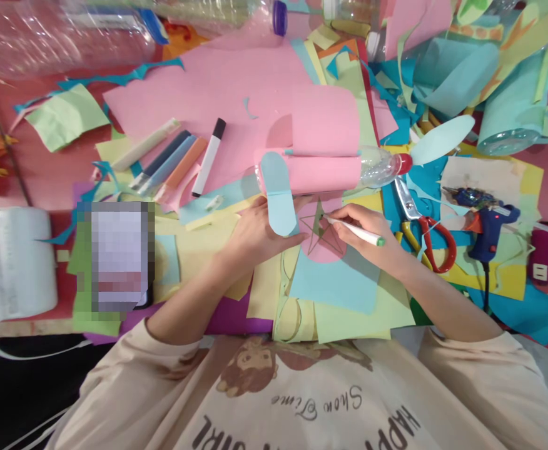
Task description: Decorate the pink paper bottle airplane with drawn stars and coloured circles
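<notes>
the red table (14,106) is strewn with coloured paper, the largest piece being a pink sheet (199,87). a clear bottle (377,167) wrapped in pink paper lies on its side, its red cap to the right, with a rounded pale blue strip (281,200) across its left end. nearer the person is a light blue sheet (334,284). the left hand (255,231) lies flat, thumb spread from its fingers, some of them hidden by the strip; its thumb reaches the edge of the pink circle (311,247). red-handled scissors (447,240) lie beyond the right hand (368,234), which is closed on a white marker (356,230) with a green end. the circle lies partly over the light blue sheet, between the hands. smallest is the outlined star (319,231) on it, partly green, the marker's tip at its upper point.
</notes>
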A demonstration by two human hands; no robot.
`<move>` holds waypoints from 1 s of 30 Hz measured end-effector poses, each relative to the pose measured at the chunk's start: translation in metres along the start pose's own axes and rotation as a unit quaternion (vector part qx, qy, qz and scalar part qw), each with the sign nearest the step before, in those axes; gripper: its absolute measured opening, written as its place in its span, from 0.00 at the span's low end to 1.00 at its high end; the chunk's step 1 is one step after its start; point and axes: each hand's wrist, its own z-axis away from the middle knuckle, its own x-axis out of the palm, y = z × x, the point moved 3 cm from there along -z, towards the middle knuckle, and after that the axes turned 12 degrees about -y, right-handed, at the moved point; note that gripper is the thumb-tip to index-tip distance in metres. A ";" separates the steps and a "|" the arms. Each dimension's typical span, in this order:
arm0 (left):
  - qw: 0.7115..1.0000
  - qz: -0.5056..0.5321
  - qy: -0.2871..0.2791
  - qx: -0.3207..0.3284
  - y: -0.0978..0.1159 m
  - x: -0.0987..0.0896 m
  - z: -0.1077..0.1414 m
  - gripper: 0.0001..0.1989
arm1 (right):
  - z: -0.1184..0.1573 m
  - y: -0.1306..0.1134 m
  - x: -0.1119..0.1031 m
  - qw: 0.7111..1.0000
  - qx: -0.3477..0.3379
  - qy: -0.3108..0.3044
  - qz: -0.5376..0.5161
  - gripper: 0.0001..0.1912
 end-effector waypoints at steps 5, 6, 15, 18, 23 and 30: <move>1.000 0.008 -0.001 0.006 0.000 0.000 0.000 0.29 | 0.001 0.000 0.002 1.000 0.001 -0.003 0.010 0.06; 1.000 0.008 -0.002 0.004 0.000 -0.001 0.000 0.29 | 0.001 0.000 0.002 1.000 0.001 -0.002 0.010 0.06; 1.000 0.007 -0.009 -0.010 0.001 -0.001 -0.001 0.30 | 0.001 0.000 0.002 1.000 -0.001 0.004 0.017 0.05; 1.000 0.007 -0.010 -0.014 0.001 -0.001 -0.001 0.30 | 0.001 0.000 0.002 1.000 -0.002 0.009 0.020 0.05; 1.000 0.008 -0.017 -0.024 0.000 -0.001 -0.001 0.30 | 0.001 0.000 0.002 1.000 -0.007 0.006 0.013 0.06; 0.999 0.015 -0.020 -0.026 0.001 -0.001 0.000 0.31 | 0.001 0.002 0.003 1.000 -0.002 -0.001 -0.001 0.07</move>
